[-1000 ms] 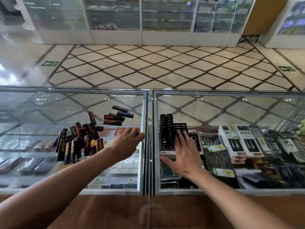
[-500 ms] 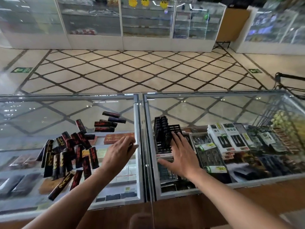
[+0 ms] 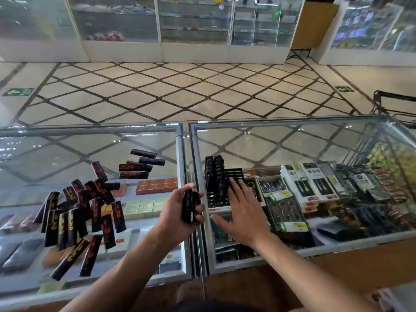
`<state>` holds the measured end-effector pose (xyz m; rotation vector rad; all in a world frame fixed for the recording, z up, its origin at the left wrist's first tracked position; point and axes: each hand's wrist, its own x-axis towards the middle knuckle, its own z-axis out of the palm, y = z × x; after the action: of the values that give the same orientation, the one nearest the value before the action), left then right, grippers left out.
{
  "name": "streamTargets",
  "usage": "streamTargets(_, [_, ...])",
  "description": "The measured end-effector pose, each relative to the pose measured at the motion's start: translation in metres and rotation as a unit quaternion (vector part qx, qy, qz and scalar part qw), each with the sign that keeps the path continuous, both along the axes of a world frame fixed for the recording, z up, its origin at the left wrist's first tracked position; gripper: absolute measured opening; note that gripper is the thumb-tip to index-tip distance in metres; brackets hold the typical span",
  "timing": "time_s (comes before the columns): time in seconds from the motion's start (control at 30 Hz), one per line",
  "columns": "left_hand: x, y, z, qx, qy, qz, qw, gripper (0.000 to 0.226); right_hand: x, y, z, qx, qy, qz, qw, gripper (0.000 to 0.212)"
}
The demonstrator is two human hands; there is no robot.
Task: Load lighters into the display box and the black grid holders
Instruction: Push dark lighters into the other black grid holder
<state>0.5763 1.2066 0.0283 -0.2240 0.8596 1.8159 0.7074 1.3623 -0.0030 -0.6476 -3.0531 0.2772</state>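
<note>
We look down on a glass tabletop (image 3: 67,154) made of two framed panes set side by side. A tiled floor (image 3: 180,93) with dark diamond lines lies beyond it, and glass cabinets (image 3: 193,30) stand along the far wall.

On the left pane lies a heap of lighters (image 3: 74,212), black with red and gold print. Most are tilted, their long axes running roughly away from us. Behind the heap are four lighters (image 3: 137,167) lying flat, their long axes pointing left to right.

Over the seam between the panes, the left grip (image 3: 177,212) is curled round the held lighters (image 3: 191,207) — two, it seems, though the fingers hide part of them. Their long axes point away from us.

On the right pane sits the black grid holder (image 3: 234,173). Its left columns are filled with standing lighters (image 3: 213,172), set on end. The right grip (image 3: 242,212) is released — its fingers lie straight and spread, with the fingertips resting on the holder's near edge. Packaged goods (image 3: 310,185) lie under the glass further right.
</note>
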Motion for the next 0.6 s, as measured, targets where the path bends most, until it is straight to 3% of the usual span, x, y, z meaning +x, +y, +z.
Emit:
streamTargets(0.1, [0.000, -0.004, -0.010, 0.062, -0.023, -0.005, 0.998, 0.022, 0.001, -0.001, -0.004, -0.009, 0.029, -0.002, 1.000, 0.096])
streamTargets(0.23, [-0.001, -0.009, -0.019, 0.079, 0.026, -0.035, 0.996, 0.048, 0.005, 0.001, -0.010, -0.038, 0.104, -0.004, 0.994, 0.080])
streamTargets(0.4, [0.006, -0.005, -0.010, 0.055, 0.075, -0.054, 0.994, 0.042, 0.010, 0.002, -0.008, -0.085, 0.264, 0.004, 0.961, 0.054])
streamTargets(0.6, [0.007, 0.001, -0.009, 0.012, 0.096, -0.065, 0.993, 0.023, 0.017, -0.001, -0.009, -0.045, 0.332, 0.036, 0.942, 0.023])
